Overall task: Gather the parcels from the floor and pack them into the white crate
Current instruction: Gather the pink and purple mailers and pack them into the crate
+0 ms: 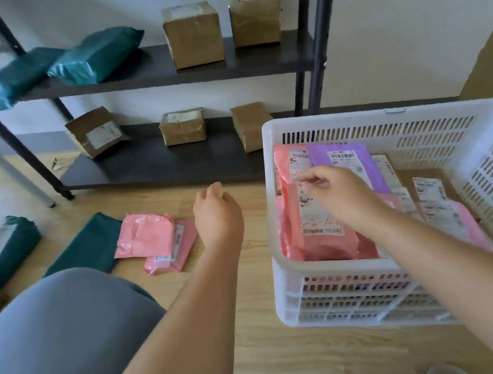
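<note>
The white crate (341,296) stands on the floor at the right, holding several pink parcels (318,240), a purple parcel (344,155) and labelled ones. My right hand (337,196) hovers over the pink parcels inside the crate, fingers loosely curled, holding nothing. My left hand (217,212) hangs above the floor just left of the crate, empty with fingers slightly curled. On the floor to its left lie two pink parcels (148,237), one partly under the other (181,252), a flat dark green parcel (90,245) and a bulkier green parcel (2,250) at the far left.
A dark metal shelf unit (160,69) stands behind, with green parcels (96,56) and brown boxes (192,34) on it. Its lower shelf (154,164) carries more brown boxes, close behind the crate. My knee in grey fabric (55,337) fills the lower left.
</note>
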Available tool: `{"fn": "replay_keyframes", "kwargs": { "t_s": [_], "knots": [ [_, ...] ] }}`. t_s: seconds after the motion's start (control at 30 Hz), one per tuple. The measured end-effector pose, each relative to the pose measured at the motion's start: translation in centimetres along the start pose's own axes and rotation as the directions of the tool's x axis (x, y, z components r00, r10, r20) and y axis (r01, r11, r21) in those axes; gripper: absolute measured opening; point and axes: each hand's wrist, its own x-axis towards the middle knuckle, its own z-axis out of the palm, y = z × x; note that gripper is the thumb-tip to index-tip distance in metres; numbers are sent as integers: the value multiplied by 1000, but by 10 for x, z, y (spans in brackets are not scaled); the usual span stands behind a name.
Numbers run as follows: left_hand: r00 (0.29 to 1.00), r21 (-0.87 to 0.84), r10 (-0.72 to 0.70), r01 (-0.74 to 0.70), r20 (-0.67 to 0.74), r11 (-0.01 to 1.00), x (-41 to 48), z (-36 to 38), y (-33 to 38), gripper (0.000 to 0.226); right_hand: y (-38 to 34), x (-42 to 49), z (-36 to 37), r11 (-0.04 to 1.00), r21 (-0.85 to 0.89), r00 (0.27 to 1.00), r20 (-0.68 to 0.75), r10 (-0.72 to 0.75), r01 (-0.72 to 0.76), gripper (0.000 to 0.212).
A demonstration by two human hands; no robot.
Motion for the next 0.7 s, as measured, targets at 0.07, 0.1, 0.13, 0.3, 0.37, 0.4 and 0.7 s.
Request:
{"fn": "replay_keyframes", "kwargs": {
  "t_s": [0.07, 0.1, 0.13, 0.3, 0.37, 0.4, 0.7],
  "knots": [
    [984, -56, -170, 172, 45, 984, 17, -6, -31, 37, -22, -3, 26, 998, 49, 998, 47, -30, 28, 19],
    [971, -95, -229, 234, 61, 967, 23, -10, -48, 36, -31, -3, 39, 996, 81, 997, 68, -44, 38, 19],
    [963, -139, -263, 268, 53, 953, 28, -14, -63, 34, -38, -3, 54, 993, 107, 995, 87, -52, 42, 20],
    [924, -17, -382, 382, -32, 924, 44, -35, -135, 42, -60, 14, 135, 991, 131, 977, 212, 7, -35, 29],
    [937, 89, -349, 351, -32, 932, 46, -37, -166, 44, -61, 24, 168, 989, 113, 963, 260, 67, -99, 32],
    [947, 147, -320, 319, -21, 936, 46, -36, -181, 44, -60, 30, 185, 988, 90, 958, 269, 99, -128, 34],
    [945, 266, -318, 288, 77, 920, 78, 3, -260, 41, 3, 40, 276, 949, -136, 924, 226, 308, -283, 36]
  ]
}}
